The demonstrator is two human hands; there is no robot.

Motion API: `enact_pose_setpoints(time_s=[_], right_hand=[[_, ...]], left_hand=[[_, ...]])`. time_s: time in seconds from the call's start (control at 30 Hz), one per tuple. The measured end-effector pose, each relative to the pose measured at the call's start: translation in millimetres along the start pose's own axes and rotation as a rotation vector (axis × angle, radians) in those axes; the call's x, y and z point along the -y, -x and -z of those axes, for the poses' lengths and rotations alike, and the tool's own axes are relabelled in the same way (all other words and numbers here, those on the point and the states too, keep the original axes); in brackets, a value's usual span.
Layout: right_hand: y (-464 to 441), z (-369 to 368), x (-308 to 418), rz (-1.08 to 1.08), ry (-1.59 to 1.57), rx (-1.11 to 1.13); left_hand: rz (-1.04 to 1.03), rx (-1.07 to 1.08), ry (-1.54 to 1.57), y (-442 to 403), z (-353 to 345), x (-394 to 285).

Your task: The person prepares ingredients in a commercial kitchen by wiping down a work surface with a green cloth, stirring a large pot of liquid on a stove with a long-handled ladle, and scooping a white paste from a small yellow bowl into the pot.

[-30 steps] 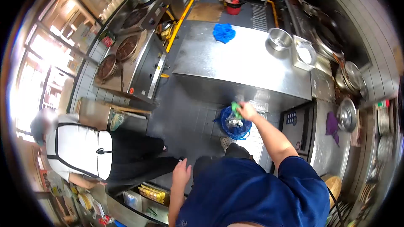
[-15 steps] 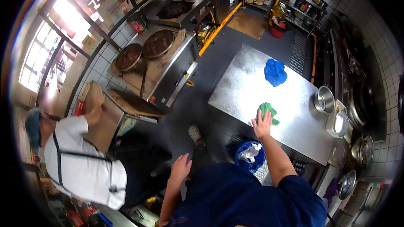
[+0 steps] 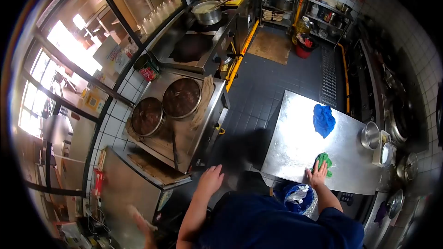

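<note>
My right hand lies on a green cloth near the front edge of the steel table, fingers extended over the cloth. A crumpled blue cloth rests farther back on the same table. My left hand hangs in the air left of the table, with nothing in it and its fingers loosely apart. Below the table's front edge stands a bin with a blue liner, holding crumpled silvery material.
Two round pans of dark contents sit on the left counter. A steel bowl and a white container stand at the table's right end. A co-worker's hand shows at the lower left. A red bucket stands behind.
My right hand has gone from above the bin to the tabletop, with the green cloth now spread under it. The view has turned left. The co-worker is mostly out of view.
</note>
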State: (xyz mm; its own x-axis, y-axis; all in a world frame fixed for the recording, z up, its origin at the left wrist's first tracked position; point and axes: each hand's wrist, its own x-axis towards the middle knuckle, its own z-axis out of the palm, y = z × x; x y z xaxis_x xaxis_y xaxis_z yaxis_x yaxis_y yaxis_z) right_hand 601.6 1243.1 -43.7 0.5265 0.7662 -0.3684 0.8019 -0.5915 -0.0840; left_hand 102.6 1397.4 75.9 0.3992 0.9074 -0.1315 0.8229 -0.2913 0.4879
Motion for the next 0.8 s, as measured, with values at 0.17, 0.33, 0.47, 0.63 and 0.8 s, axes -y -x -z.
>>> enact_pose_setpoints(time_s=[0.17,0.33,0.47,0.63,0.8], right_hand=[[-13,8,18,-0.129,-0.037,0.049],[-27,0,20,-0.207,-0.005,0.046],[-37,-9,12,-0.230,-0.061,0.027],[-50,-28,8,-0.283,-0.169,-0.078],[-48,-50,59,-0.373,-0.274,-0.139]], left_hand=[[-0.046,0.031,0.009,-42,20,16],[-0.094,0.085,-0.018,-88,34,44],[-0.098,0.091,-0.012,-143,59,65],[-0.123,0.172,-0.053,-240,82,82],[-0.255,0.234,0.048,-347,93,74]])
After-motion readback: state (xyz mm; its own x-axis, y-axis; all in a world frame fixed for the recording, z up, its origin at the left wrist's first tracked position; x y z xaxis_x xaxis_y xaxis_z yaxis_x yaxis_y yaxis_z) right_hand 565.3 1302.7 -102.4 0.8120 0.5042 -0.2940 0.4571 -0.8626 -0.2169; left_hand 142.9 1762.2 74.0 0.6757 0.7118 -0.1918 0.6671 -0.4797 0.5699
